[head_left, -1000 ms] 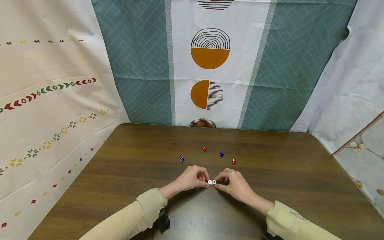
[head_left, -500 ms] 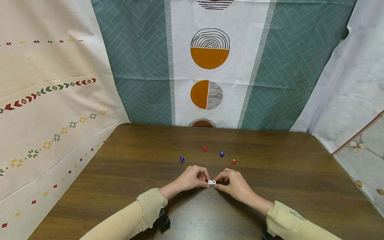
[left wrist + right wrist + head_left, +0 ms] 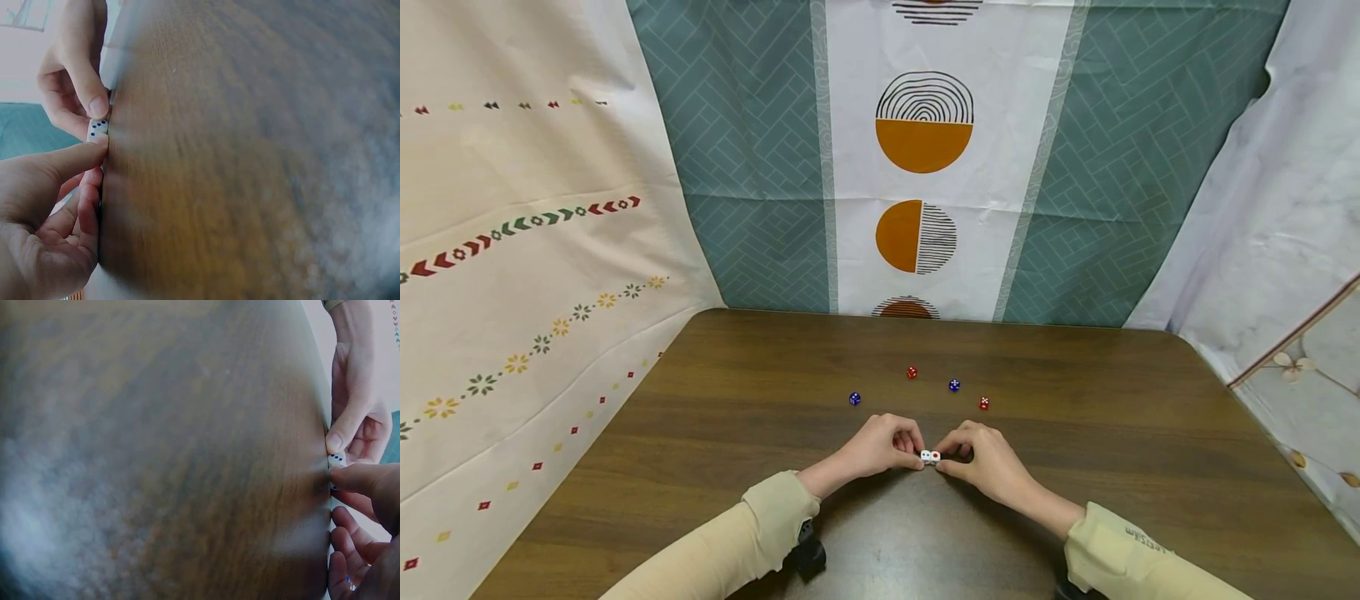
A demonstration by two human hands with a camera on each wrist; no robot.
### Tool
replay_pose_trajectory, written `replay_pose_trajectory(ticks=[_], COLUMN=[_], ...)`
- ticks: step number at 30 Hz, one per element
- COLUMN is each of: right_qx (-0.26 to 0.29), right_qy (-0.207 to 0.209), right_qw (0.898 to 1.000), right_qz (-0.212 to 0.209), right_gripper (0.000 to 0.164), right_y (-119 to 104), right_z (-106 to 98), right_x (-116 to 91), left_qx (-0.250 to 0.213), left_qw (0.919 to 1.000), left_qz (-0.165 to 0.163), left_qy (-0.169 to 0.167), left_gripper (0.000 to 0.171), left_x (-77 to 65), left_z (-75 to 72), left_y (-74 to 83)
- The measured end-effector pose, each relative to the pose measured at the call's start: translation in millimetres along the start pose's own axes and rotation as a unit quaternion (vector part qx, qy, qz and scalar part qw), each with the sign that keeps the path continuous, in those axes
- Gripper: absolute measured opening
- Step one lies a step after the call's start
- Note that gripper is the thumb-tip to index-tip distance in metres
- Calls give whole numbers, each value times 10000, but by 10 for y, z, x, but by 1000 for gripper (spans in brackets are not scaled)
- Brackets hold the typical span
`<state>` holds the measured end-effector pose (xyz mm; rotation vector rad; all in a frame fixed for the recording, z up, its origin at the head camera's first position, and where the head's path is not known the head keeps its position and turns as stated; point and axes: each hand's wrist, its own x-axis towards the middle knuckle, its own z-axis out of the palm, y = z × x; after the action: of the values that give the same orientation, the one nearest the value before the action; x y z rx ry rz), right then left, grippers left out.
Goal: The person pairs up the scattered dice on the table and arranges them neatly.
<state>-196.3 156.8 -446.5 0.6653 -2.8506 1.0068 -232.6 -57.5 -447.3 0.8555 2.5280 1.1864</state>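
Two white dice sit side by side on the table in the head view, their sides meeting. My left hand [image 3: 880, 444] pinches the left white die [image 3: 925, 456], which shows dark pips on top, between thumb and forefinger. From the other side my right hand [image 3: 988, 458] pinches the right white die [image 3: 935, 457], topped by one red pip. Blue pips show on the dice's near faces in both wrist views, where the thumbs partly cover them. Fingertips are right down at the tabletop.
Beyond the hands lie a blue die [image 3: 855, 399] at left, a red die [image 3: 912, 372], another blue die [image 3: 954, 385] and another red die [image 3: 984, 403]. The brown wooden table [image 3: 760, 358] ends at a patterned cloth [image 3: 760, 167] behind.
The right white die has shifted slightly left, closing a thin gap to the left white die. Over the last half second both hands have stayed in place.
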Motion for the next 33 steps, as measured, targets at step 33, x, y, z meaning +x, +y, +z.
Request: replay_pose_trajectory(ticks=[33], right_qx=[-26], right_qy=[-3], right_qw=[10000], right_qz=[27], right_gripper=[11], right_y=[-1], right_z=[-5], right_x=[2], left_qx=[-35], left_qw=[10000], left_qz=[39], left_qy=[-3], left_gripper=[12], left_x=[-3], left_z=[0], left_y=[-6])
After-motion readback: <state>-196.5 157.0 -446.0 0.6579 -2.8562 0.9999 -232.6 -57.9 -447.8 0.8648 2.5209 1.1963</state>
